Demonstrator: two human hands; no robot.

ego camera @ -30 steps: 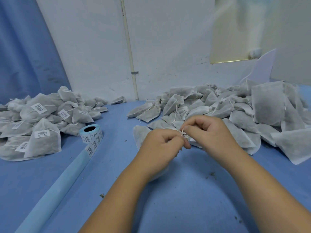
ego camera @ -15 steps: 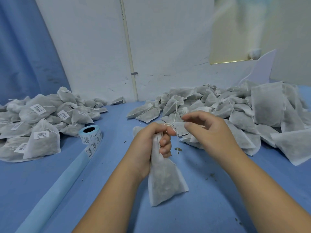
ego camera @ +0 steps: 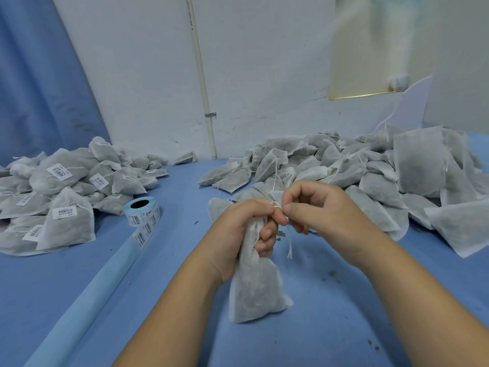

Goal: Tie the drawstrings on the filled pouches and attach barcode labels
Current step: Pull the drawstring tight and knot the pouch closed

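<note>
Gripping the filled pouch (ego camera: 254, 290) by its gathered neck at lower centre, the left hand (ego camera: 238, 229) holds it upright; the right hand (ego camera: 320, 207) pinches the drawstring (ego camera: 289, 243) (loose end dangling). If that pinch slips, the knot may slacken. The barcode label roll (ego camera: 143, 210) sits centre-left.

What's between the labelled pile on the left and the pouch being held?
In the head view, a roll of barcode labels, its strip trailing across the blue table.

Barcode labels (ego camera: 64, 212) on the left pouches (ego camera: 68, 231) and the label roll (ego camera: 143, 211), print illegibly small
</note>
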